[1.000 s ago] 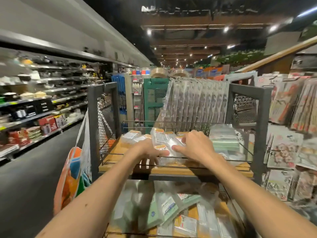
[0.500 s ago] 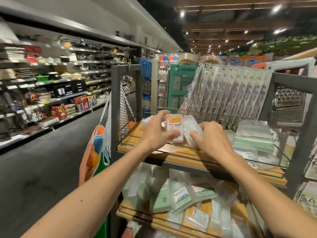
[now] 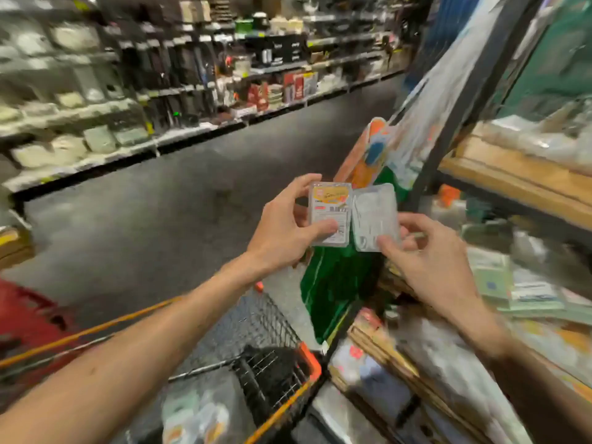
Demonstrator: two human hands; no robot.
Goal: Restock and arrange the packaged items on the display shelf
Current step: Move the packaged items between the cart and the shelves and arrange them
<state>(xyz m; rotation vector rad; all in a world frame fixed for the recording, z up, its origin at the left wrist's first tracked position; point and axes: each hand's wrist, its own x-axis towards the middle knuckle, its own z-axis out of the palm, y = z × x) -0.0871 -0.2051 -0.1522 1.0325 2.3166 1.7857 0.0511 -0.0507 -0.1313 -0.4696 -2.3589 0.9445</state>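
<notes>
Item one: labelled packet (image 3: 330, 216), a flat clear pack with an orange-topped label, pinched by your left grip (image 3: 282, 233), thumb across its lower face and fingers behind its top edge. Item two: clear packet (image 3: 375, 216), no label showing on this face, pinched near its lower corner by the fingertips of your right grip (image 3: 429, 261). Both stand upright, edges touching, in the air on the aisle side of the corner post (image 3: 464, 116) of the display shelf (image 3: 512, 174), off its wooden front edge. Risks, as judged from here: the right-hand hold is slight and low, so the clear packet could pivot and slip, dropping to the floor (image 3: 144, 213) or into the wire trolley basket (image 3: 262, 328) nearer you. Slick film rests against slick film, so squeezing the two together may slide one out. The hanging bag (image 3: 333, 283) sits just behind the packets, and a swing toward the shelf could snag it. Blur hides the facing, so a packet could be shelved face-down or in the wrong row.
</notes>
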